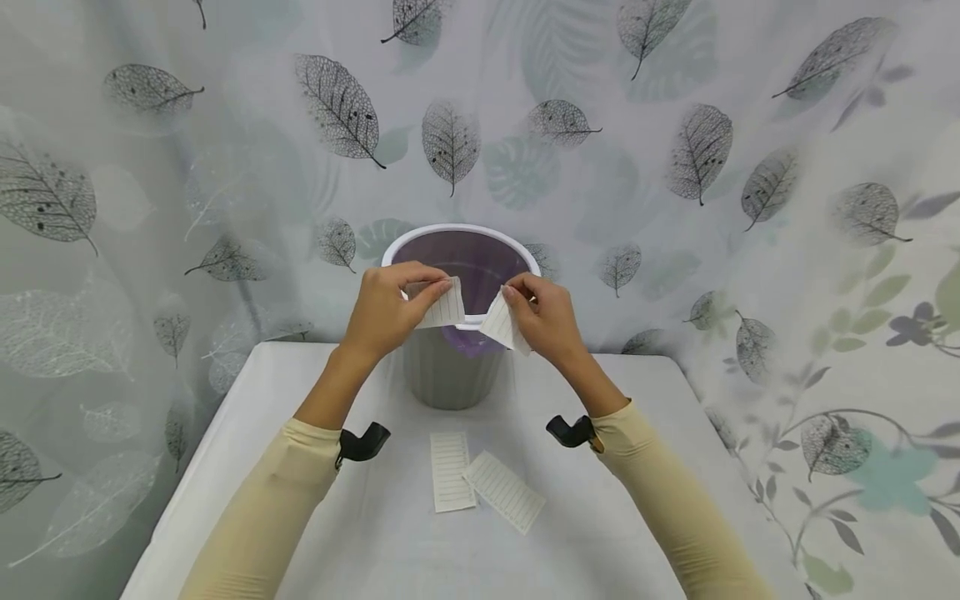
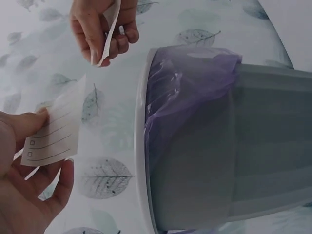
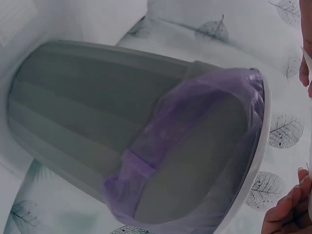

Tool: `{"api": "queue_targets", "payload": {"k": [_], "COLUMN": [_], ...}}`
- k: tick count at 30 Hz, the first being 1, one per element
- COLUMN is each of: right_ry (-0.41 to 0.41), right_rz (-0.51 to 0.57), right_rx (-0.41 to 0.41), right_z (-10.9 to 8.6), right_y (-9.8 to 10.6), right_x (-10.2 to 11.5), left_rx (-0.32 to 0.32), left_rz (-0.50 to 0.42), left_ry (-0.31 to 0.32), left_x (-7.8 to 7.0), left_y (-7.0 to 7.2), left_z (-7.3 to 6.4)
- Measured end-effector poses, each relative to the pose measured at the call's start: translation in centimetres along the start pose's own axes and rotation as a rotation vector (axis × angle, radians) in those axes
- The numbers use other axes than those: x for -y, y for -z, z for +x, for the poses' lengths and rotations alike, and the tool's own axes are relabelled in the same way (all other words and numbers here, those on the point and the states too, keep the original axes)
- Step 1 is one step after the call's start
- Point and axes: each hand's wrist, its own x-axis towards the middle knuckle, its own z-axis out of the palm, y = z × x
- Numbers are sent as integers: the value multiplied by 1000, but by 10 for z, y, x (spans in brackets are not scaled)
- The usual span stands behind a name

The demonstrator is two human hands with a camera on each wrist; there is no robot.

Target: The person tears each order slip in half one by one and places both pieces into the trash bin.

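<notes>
Above the near rim of a grey trash bin (image 1: 450, 375), my left hand (image 1: 384, 310) pinches a lined slip of paper (image 1: 447, 308) between thumb and fingers. Small checkboxes show along that slip in the left wrist view. My right hand (image 1: 549, 318) pinches a second, separate piece of paper (image 1: 498, 323), tilted and seen nearly edge-on in the left wrist view. A gap lies between the two pieces. Inside the bin is a purple liner bag (image 3: 170, 124), folded out over the white rim (image 1: 459, 227). The bin's bottom is hidden.
Two more lined paper slips lie on the white table, one upright slip (image 1: 452, 472) and one slanted slip (image 1: 506, 492), their corners close together. The table (image 1: 322, 533) backs onto a leaf-patterned curtain (image 1: 480, 100) behind the bin.
</notes>
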Motion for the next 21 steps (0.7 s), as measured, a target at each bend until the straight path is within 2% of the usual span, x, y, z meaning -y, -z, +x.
{"api": "queue_targets", "payload": {"k": [5,9,15,21], "right_ry": [19,53,94,87], "right_rz": [-36,-73,-119,-136], "right_rx": [-8,15,53,52], "right_z": [21,36,55,67], "right_y": [3,3,-4,-11], "right_x": [-2,-3,-6,-12], "left_rx": [16,12,-24,-5], "left_rz": [55,65,65,86], "left_ry": [71,106,133,181], "left_x": [7,16,33,50], "left_y": [-4,-5,-9,-17], "left_z": [22,34,41,42]}}
